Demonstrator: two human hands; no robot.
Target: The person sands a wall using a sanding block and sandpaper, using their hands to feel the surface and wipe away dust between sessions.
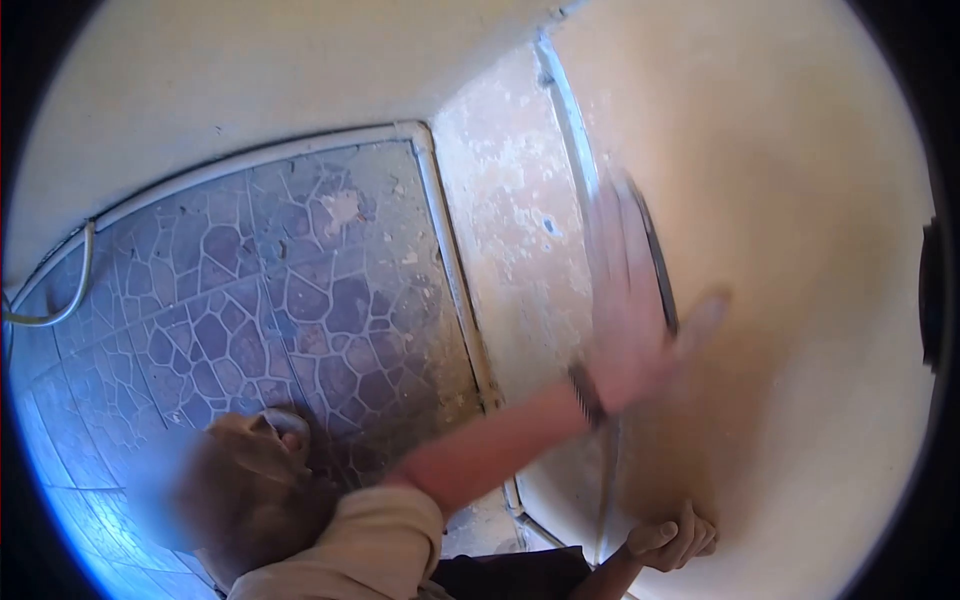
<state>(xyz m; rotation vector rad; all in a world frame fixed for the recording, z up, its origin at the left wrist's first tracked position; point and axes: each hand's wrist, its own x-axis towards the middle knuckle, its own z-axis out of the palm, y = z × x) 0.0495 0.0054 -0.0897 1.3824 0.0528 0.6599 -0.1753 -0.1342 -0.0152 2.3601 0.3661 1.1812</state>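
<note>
My left hand [628, 300], smeared by motion, reaches across to the cream wall [800, 330], fingers stretched upward and thumb spread to the right. A thin, flat thing with a dark edge [656, 262] shows along its fingers, from the fingertips down to the base of the thumb. Most of this thing is hidden under the palm, so I cannot tell its kind. A dark band [587, 393] circles that wrist. Lower down, my right hand [675, 540] is close to the wall with its fingers curled in, and nothing shows in it.
A pale strip [572, 115] runs along the wall beside the left fingers. Left of it is a patchy, flaking surface [510, 200]. Pipes [440, 210] border the stone-patterned tiles [330, 290]. A hose [82, 290] bends at the far left. A blurred brown shape [260, 510] fills the lower left.
</note>
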